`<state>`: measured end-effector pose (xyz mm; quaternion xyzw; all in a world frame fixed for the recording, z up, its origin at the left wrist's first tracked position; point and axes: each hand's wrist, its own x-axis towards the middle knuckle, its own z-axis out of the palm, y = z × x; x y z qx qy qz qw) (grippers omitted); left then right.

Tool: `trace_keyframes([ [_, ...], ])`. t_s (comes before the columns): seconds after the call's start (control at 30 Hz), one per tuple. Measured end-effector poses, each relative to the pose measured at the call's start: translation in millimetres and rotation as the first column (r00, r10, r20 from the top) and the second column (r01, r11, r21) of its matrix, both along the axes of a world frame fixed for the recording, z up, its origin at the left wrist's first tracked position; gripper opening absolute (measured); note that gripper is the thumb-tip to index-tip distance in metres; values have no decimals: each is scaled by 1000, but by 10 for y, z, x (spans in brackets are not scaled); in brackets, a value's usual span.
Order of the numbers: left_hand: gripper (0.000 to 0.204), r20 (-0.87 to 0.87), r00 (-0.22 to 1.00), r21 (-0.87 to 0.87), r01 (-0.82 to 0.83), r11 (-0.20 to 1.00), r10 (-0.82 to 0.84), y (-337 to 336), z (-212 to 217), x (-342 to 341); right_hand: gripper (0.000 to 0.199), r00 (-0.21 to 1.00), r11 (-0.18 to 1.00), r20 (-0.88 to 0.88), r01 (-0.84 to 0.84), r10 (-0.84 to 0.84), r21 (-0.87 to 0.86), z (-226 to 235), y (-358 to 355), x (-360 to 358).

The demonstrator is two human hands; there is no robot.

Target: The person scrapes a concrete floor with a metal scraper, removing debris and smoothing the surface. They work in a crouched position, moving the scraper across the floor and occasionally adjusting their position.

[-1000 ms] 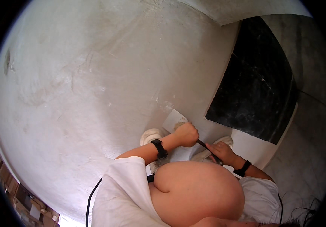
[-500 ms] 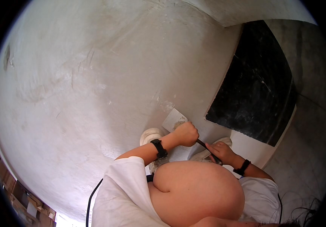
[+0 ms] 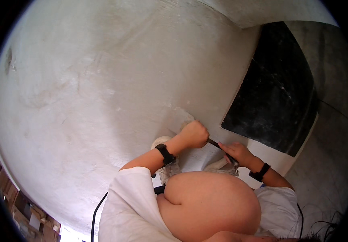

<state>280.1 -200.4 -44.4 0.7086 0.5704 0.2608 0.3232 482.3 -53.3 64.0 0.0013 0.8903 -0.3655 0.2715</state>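
Left hand [image 3: 196, 134]: closed fist, wrapped round a flat-bladed tool [image 3: 215, 143] close to its blade [image 3: 181, 115].
Right hand [image 3: 239, 154]: closed about the rear end of the same tool; fingers partly curled, one digit laid forward along the handle.
Change: left fist and blade slightly farther from the body than a second ago, right hand almost in place. Blade face fainter, outline melting into the background. Reads as a short outward push, perhaps with some tilt, the rear hand steadying; my judgement.
Tool lie: long axis slants from the right hand up and leftward past the left fist. Blade points forward-left, away from the body; handle end back toward the right wrist.
Tool place: over the pale grey surface [image 3: 113, 80], well in from its left edge, blade to the left of the near-left corner of a black panel [image 3: 273, 88]. Blade contact: cannot tell.
Wrists: black band on the left [image 3: 165, 154], another on the right [image 3: 259, 173].
Below: pale left shoe [image 3: 160, 142] beside the left forearm; right shoe [image 3: 218, 165] under the handle; bare knee [image 3: 210, 197] nearer the body.
Far left: cartons [image 3: 32, 220] beyond the surface's edge.
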Motion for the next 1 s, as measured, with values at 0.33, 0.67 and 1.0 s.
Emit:
trace_keyframes([
  [0.33,21,-44,999,-2,2,1000,-2,16,56,58,66,989,991,-69,131,-131,8,253,-35,-61],
  [0.67,18,48,998,87,31,996,-36,33,-8,479,67,978,979,-60,202,-201,-2,179,-222,471],
  [1.0,20,63,998,80,22,997,-27,192,-54,482,69,990,990,-31,139,-139,23,129,-5,478],
])
